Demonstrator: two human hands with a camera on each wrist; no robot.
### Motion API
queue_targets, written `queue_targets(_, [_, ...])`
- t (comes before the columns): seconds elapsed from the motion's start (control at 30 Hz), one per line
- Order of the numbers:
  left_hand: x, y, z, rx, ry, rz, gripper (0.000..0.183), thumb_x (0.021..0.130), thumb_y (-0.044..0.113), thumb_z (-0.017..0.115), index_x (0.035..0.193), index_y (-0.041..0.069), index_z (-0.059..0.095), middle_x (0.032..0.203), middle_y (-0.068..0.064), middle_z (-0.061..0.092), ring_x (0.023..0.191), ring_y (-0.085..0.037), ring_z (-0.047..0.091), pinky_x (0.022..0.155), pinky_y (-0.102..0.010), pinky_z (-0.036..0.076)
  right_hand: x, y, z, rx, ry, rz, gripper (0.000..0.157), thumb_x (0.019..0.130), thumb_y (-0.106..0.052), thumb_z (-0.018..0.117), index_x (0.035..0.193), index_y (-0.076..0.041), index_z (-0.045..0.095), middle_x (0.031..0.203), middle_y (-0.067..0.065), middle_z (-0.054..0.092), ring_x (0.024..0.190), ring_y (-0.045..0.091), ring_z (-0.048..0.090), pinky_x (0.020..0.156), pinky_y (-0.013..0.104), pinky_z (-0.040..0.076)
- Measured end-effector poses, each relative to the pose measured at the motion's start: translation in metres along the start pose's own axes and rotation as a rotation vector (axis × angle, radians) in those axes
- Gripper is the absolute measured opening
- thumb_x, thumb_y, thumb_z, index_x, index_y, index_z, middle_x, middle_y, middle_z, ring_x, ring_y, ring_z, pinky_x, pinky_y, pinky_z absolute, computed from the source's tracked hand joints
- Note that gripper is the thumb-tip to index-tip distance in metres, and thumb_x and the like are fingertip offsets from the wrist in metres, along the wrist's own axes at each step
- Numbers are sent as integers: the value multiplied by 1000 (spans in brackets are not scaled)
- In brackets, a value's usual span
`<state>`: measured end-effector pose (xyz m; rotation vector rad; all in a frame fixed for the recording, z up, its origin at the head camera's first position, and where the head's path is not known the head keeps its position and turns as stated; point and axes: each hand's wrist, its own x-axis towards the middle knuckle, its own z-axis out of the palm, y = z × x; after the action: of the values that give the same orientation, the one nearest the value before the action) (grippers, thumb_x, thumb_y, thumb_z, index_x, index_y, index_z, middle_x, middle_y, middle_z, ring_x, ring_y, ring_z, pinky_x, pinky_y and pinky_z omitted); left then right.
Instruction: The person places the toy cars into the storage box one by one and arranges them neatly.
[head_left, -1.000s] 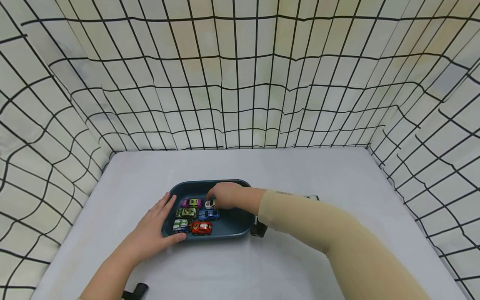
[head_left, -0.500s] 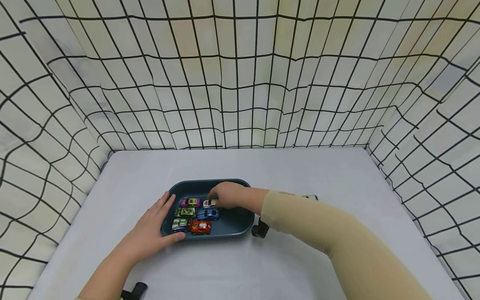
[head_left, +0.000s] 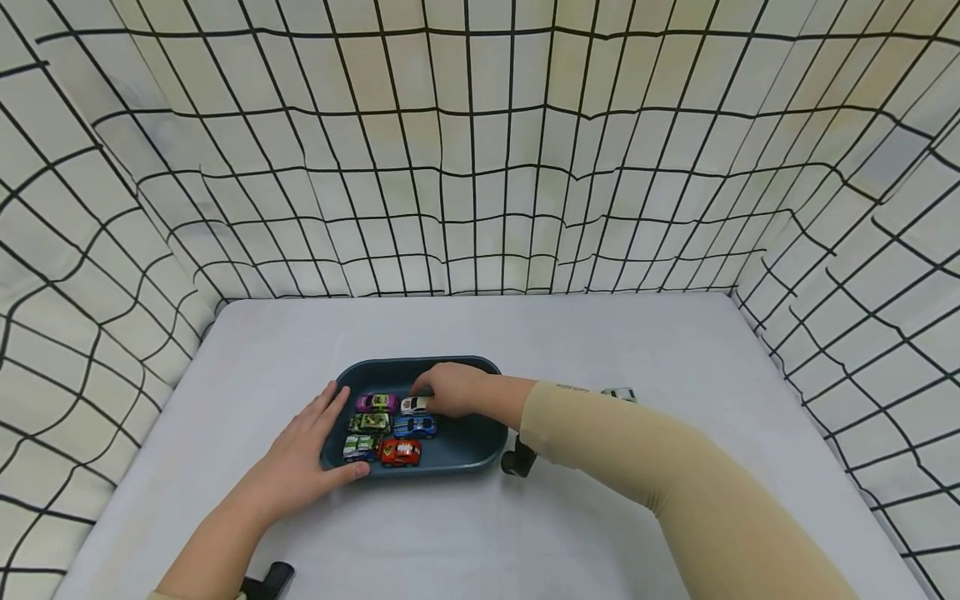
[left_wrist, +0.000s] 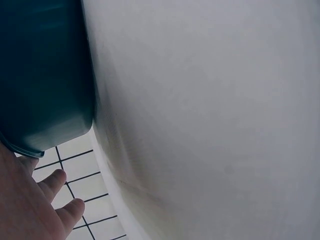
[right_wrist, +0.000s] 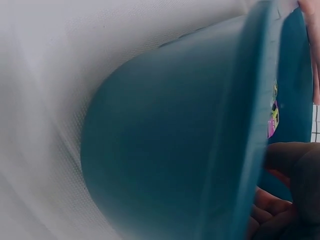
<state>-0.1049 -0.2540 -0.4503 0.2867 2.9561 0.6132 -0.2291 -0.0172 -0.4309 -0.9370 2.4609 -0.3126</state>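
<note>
A dark teal tray (head_left: pixel 461 460) holds several toy cars. At its left end my left hand (head_left: pixel 303 446) spreads its fingers along the rim, thumb at the near side. My right hand (head_left: pixel 450 389) reaches inside and pinches a white toy car (head_left: pixel 414 406) in the back row. That car sits right beside a purple toy car (head_left: pixel 376 403). In front of them are a green-patterned car (head_left: pixel 371 423) and a blue car (head_left: pixel 415 427). Nearest me are a green-and-white car (head_left: pixel 361 448) and a red car (head_left: pixel 401 452). In the right wrist view, the tray wall hides most of the fingers.
Another pale toy car (head_left: pixel 621 394) lies on the white tabletop (head_left: pixel 360 533), right of the tray and partly behind the right sleeve (head_left: pixel 600 433). Black grid netting (head_left: pixel 480 175) over white cloth walls in the back and both sides.
My right hand has slid the white car slightly left, more of it now shows, and the purple car has shifted slightly left too. My left hand stays at the tray's end.
</note>
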Motion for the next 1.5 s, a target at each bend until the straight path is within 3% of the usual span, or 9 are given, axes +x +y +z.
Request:
queue_targets(0.27, [0, -1, -1, 6, 2, 1, 116, 77, 73, 66, 161, 16, 11, 165, -18, 10, 144, -49, 18, 108, -73, 22, 2, 0, 1, 3, 5, -3, 36, 99, -21, 61, 135, -21, 62, 125, -1, 66, 92, 9, 58, 85, 26, 51])
queue_targets(0.5, [1, -1, 0, 5, 2, 1, 115, 77, 71, 68, 161, 15, 12, 164, -19, 10, 144, -49, 18, 109, -72, 22, 2, 1, 0, 35, 3, -7, 36, 99, -21, 61, 135, -20, 62, 117, 1, 66, 84, 10, 59, 73, 24, 50])
queue_targets(0.7, [2, -1, 0, 9, 2, -2, 115, 78, 72, 68, 161, 15, 12, 164, -19, 10, 144, -49, 18, 109, -72, 21, 0, 4, -1, 14, 7, -37, 37, 100, -23, 61, 136, -20, 61, 118, 0, 66, 92, 9, 57, 84, 26, 51])
queue_targets(0.97, [1, -1, 0, 9, 4, 0, 115, 77, 71, 68, 160, 13, 13, 164, -20, 11, 144, -49, 18, 109, -72, 21, -4, 6, -6, -30, 16, -36, 39, 98, -28, 64, 136, -24, 61, 116, -2, 67, 94, 9, 58, 84, 26, 51])
queue_targets(1.33, [1, -1, 1, 11, 7, 2, 116, 77, 72, 67, 161, 14, 12, 165, -19, 10, 145, -48, 18, 110, -72, 20, -26, 9, -21, -84, 110, -46, 40, 94, -34, 70, 134, -27, 65, 116, -5, 64, 100, 9, 56, 86, 25, 50])
queue_targets(1.5, [0, -1, 1, 11, 9, 4, 116, 78, 72, 67, 161, 14, 11, 165, -17, 9, 145, -48, 17, 110, -72, 20, -41, 14, -30, -59, 160, -65, 44, 93, -32, 72, 136, -27, 64, 124, -4, 65, 112, 10, 59, 93, 29, 51])
